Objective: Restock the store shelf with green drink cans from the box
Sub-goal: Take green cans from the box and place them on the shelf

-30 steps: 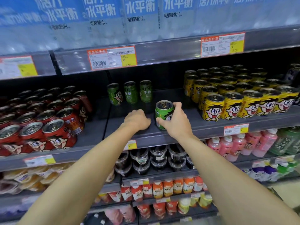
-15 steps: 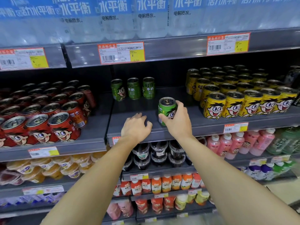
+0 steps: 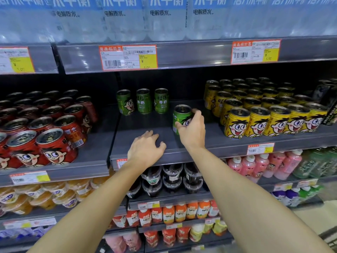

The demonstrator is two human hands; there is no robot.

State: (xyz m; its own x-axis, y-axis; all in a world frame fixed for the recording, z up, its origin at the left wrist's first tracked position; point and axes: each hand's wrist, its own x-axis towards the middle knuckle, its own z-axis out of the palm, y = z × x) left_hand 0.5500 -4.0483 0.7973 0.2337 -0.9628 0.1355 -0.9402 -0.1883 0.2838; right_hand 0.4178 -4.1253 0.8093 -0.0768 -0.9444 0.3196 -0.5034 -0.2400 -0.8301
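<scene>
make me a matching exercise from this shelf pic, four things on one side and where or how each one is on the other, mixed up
Things:
1. red cans
2. yellow cans
3. three green cans
4. left hand

Places or states:
A. in a row at the back of the middle shelf
B. resting flat on the shelf's front edge, holding nothing
C. right of the held green can
D. far left of the same shelf level

Pairs: 1-D, 2-C, 3-A, 4-B

Head camera, close, facing shelf (image 3: 228, 141) slightly downward.
</scene>
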